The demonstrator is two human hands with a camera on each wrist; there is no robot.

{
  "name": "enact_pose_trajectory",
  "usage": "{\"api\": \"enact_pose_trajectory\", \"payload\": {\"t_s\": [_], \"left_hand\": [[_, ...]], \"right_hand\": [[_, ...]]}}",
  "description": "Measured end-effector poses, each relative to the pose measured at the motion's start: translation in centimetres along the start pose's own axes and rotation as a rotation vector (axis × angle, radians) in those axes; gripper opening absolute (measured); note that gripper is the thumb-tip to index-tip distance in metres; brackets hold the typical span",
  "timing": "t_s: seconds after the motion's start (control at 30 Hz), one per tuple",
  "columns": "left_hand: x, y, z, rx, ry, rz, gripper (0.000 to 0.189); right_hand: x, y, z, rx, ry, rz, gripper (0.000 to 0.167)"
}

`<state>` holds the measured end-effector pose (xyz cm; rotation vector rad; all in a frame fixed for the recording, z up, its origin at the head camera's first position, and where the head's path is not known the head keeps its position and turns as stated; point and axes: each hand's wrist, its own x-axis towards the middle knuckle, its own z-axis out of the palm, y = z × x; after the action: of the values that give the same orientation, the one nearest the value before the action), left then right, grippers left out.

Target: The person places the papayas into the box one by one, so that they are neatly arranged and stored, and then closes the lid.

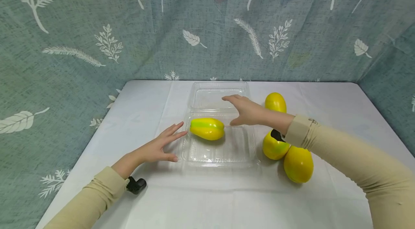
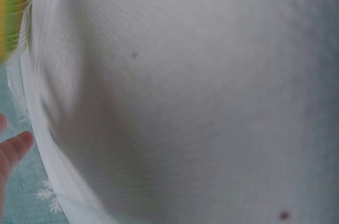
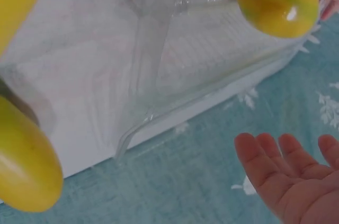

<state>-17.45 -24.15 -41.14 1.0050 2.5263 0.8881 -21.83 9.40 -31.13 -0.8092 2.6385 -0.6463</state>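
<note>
Your left hand (image 1: 159, 147) was spread wide, thumb apart, just beside the clear box (image 1: 238, 146), holding nothing. Your right hand (image 1: 247, 111) hung over the box, fingers loosely extended, also gripping nothing. A yellow-green fruit (image 1: 207, 129) lay in the box's near half, toward the left. Only the head view showed all three other fruits (image 1: 298, 166), off to the right. The right wrist view separated your fingertips (image 3: 246, 145), bunched in the head view; the left wrist view caught mostly white cloth (image 2: 185, 102).
</note>
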Motion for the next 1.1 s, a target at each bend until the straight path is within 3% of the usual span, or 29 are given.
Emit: {"api": "enact_pose_trajectory", "payload": {"t_s": [0.33,0.63,1.1], "left_hand": [[0.0,0.1,0.0,0.015,0.005,-0.018,0.080],[0.1,0.1,0.0,0.008,0.012,-0.017,0.077],[0.3,0.1,0.0,-0.002,0.014,-0.033,0.076]], "right_hand": [[-4.7,2.2,-1.8,0.033,0.057,0.019,0.079],[-9.6,3.8,-2.6,0.056,0.095,0.105,0.078],[-15.0,6.8,-1.1,0.119,0.142,0.215,0.082]]}}
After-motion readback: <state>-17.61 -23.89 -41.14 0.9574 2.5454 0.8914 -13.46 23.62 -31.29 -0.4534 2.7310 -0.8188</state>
